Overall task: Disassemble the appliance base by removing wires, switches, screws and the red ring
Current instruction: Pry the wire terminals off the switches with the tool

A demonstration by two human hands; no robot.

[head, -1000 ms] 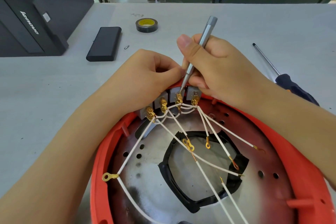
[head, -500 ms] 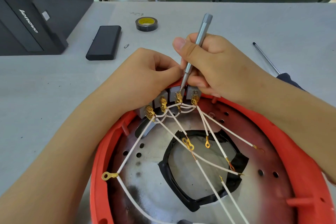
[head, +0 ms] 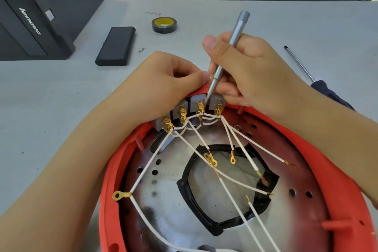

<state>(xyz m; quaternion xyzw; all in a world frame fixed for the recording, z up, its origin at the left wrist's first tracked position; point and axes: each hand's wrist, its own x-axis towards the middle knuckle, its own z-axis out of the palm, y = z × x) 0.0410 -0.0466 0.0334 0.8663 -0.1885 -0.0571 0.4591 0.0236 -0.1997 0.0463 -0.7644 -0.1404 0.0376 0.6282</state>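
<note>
Grey workbench (head: pixel 286 26) is holding the red ring (head: pixel 335 186) near-centre; right hand (head: pixel 251 71) is gripping a slim silver screwdriver (head: pixel 227 55), tip at the grey switches (head: pixel 196 104), while left hand (head: pixel 163 86) is pinching the ring's far rim.

A red ring (head: pixel 335 188) is seen around a silvery plate (head: pixel 169 194) scorched dark. White wires (head: pixel 231 192) are tipped with gold terminals (head: pixel 119 195). Grey switches (head: pixel 196 102) and black-and-yellow tape (head: pixel 164 24) are shown.
</note>
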